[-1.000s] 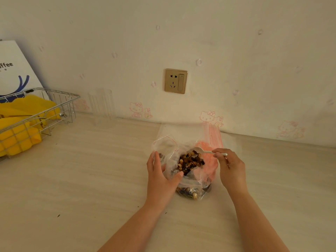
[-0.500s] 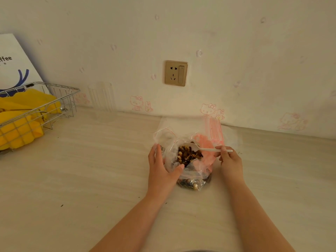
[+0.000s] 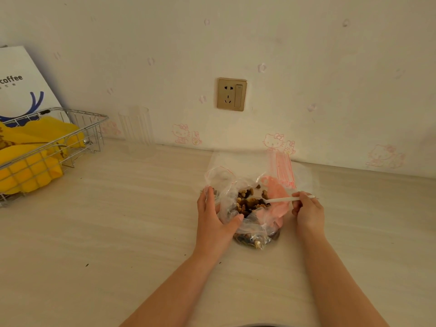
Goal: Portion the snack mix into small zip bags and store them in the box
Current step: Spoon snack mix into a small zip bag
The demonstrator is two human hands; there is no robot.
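Observation:
A clear plastic bag (image 3: 252, 226) of brown snack mix (image 3: 249, 202) sits open on the counter, centre right. My left hand (image 3: 215, 217) grips the bag's left side, thumb on the front fold. My right hand (image 3: 306, 210) pinches the handle of a white plastic spoon (image 3: 282, 199), whose bowl lies in the snack mix. A stack of small clear zip bags (image 3: 282, 167) with red seal lines lies just behind the bag, against the wall. A pink patch of the bag (image 3: 274, 197) shows under the spoon.
A wire basket (image 3: 70, 147) holding yellow items (image 3: 26, 166) stands at the far left, with a white coffee-branded bag (image 3: 21, 83) behind it. A clear empty container (image 3: 136, 131) stands by the wall. A wall socket (image 3: 231, 94) is above the counter (image 3: 106, 232).
My right hand has drawn back to the right, and the spoon now lies flatter with its bowl lower in the mix. My left hand keeps its hold on the bag.

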